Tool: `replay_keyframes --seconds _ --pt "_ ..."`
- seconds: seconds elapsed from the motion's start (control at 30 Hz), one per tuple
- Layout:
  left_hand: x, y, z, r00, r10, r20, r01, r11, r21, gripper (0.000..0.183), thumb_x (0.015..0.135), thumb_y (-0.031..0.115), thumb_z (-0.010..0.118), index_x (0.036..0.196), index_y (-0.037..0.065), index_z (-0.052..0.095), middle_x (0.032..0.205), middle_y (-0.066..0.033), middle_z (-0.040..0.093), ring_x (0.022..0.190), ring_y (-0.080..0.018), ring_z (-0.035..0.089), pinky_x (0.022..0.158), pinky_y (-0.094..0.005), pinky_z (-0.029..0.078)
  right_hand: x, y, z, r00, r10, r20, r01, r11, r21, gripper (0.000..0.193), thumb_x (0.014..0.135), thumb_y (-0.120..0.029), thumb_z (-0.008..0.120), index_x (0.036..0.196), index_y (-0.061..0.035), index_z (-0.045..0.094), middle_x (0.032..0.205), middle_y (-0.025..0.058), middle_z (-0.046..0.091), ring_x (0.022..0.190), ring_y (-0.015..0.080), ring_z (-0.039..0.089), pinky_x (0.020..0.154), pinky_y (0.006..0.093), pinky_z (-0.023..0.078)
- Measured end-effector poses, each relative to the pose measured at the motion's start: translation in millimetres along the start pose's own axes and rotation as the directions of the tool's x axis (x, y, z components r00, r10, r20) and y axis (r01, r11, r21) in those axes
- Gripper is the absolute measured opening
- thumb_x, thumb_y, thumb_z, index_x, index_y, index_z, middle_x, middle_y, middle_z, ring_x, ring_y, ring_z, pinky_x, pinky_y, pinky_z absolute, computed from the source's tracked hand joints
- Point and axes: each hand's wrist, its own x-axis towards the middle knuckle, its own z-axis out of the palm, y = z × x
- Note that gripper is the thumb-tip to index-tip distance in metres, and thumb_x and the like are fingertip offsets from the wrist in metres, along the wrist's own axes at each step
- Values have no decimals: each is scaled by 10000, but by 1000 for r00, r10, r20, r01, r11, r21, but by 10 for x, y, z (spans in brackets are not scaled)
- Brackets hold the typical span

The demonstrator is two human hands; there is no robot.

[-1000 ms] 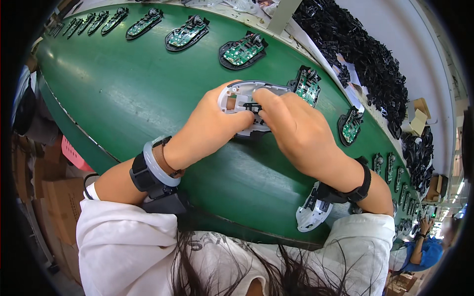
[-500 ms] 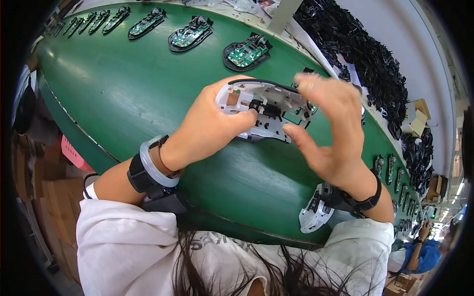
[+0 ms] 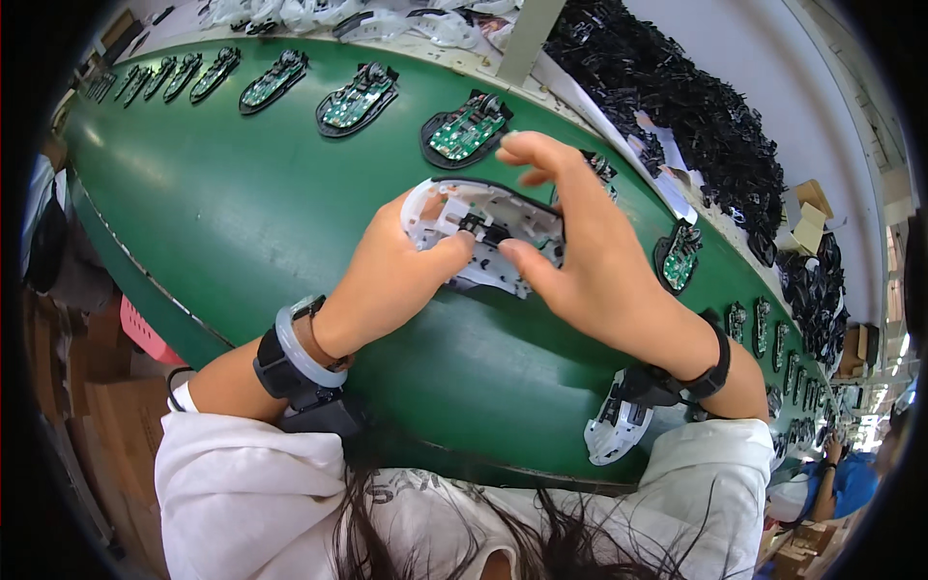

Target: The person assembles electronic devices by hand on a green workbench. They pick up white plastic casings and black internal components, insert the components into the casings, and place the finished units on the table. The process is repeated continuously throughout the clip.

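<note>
My left hand [image 3: 380,274] grips a white computer mouse top shell [image 3: 520,211] at its left end, with the hollow inside facing me. Its thumb presses near a small black part [image 3: 494,233] in the middle of the shell. At the other side is my right hand [image 3: 611,275], its thumb tip by the black part and its fingers spread and raised above the shell's far edge. Whether the right thumb actually touches the part I cannot tell. Another white mouse shell [image 3: 619,428] lies on the green belt [image 3: 251,232] below my right wrist.
Along the belt's far edge runs a curved row of mouse bases with green circuit boards [image 3: 464,133], continuing down the right side. Behind it are a heap of black parts [image 3: 667,97], a cardboard box [image 3: 808,217] and a post [image 3: 530,43]. A person in blue [image 3: 855,483] is at the far right.
My right hand has moved left and closer to the shell, its thumb now further inside. The shell has shifted slightly left and down in view. My left hand keeps its grip.
</note>
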Motion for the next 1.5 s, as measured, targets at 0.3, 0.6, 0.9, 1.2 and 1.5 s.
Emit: replay_keyframes --seconds 0.3,0.6,0.9,1.2,1.5 --pt "19 45 -54 998 23 58 -26 999 44 272 795 18 547 1063 6 588 913 -11 612 817 -70 553 708 -228 460 -53 109 3 980 -178 -89 173 983 -57 624 700 -53 730 1248 -97 433 1103 96 581 1092 258 527 883 400 416" --pt "5 93 -84 985 -15 170 1 997 82 165 828 55 584 987 15 600 884 9 619 780 -43 540 667 -213 456 -284 -5 170 863 -486 137 440 592 -675 255 833 -238 540 1049 -102 546 1071 76 577 1160 174 483 1023 593 248" --pt "-60 161 -30 917 381 118 -388 784 484 359 750 -60 586 1099 25 607 965 -81 659 852 -147 633 756 -251 486 -499 -53 -216 981 -195 7 194 977 -91 406 876 -206 561 1242 -63 459 1181 74 554 1181 253 488 1038 489 297" --pt "-64 5 111 654 636 409 -721 362 590 861 617 36 757 1369 81 339 1312 -184 432 1112 -348 513 905 -372 457 -270 -57 -195 810 487 326 -432 119 894 617 853 -200 679 1314 -52 297 989 68 591 901 145 607 778 323 514" --pt "-72 189 -14 943 -175 284 238 949 -205 741 734 103 754 1340 -25 347 1231 -130 518 1111 -193 529 964 -354 426 -236 79 -152 872 352 340 -453 317 833 736 833 -274 692 1384 -26 272 1085 118 609 970 160 609 842 299 483"
